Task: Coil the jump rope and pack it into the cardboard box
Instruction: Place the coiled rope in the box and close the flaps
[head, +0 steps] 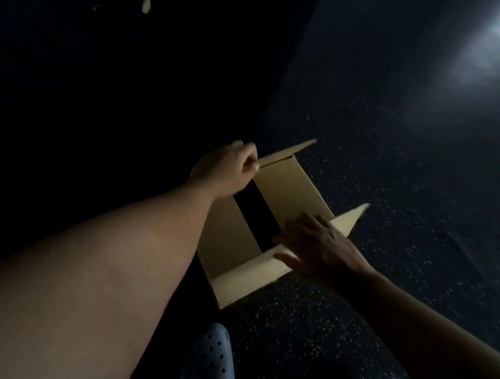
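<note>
- As the scene is very dim, only the middle of the view is clear: a cardboard box (293, 192) sits on a dark speckled floor (379, 137), seen from above by a standing person.
- The box top is partly closed; two flaps lie over it with a dark gap between them, and two more flaps stand up at about 1 and 3 o'clock.
- The left hand (229, 170), at 10 o'clock from the box centre, has its fingers curled, pinching the edge of the far raised flap.
- The right hand (314, 247), at 4 o'clock, lies with fingers spread and fairly straight on the near right flap, pressing it flat.
- The jump rope cannot be seen; it may be inside the box, in the dark gap, but this cannot be told.
- Two pale clogs (212, 368) show at 6 o'clock, at the bottom edge.
- The step in hand looks like closing the flaps. To do it well, the right hand should hold its flap down firmly while the left folds its flap inward, so that no loop of rope is trapped in the seam.
</note>
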A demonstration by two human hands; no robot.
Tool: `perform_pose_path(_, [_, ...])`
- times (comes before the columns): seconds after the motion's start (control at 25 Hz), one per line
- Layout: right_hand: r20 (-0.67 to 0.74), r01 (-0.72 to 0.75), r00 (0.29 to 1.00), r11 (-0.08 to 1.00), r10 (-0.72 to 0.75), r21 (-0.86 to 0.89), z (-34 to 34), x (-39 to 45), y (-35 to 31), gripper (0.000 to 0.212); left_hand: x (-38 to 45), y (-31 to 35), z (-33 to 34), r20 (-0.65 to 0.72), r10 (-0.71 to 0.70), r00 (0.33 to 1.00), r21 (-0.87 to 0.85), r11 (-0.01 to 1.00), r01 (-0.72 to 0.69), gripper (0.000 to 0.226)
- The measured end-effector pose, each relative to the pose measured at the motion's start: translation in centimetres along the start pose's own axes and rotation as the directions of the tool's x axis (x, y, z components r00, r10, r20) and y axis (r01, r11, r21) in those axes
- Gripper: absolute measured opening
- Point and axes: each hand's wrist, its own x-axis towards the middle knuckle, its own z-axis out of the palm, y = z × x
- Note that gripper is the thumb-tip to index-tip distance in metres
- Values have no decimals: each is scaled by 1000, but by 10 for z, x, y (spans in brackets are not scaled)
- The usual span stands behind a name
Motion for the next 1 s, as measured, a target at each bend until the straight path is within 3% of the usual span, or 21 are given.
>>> perform_pose_path(0.12, [8,-227,974,974,227,-3,1,39,10,71,-20,-1,7,181,13,983,-128,992,10,32])
perform_pose_path(0.2, [67,-311,950,947,306,79,8,63,20,82,-32,-4,13,246,28,969,-119,993,1,39])
perform_pose_path(0.32, [181,-304,942,948,283,96,32,73,34,71,-40,-5,30,282,74,957,19,996,-83,44])
perform_pose_path(0.52, [262,-260,938,961,229,90,63,86,49,52,-48,-1,62,177,81,981,114,988,-103,29])
perform_pose_path(0.72, [251,-225,948,971,198,84,75,86,58,50,-51,-2,82,114,22,993,26,999,-25,26])
perform_pose_path(1.0, [262,-191,949,981,175,36,78,90,57,53,-55,-1,95,102,-26,994,56,998,20,27])
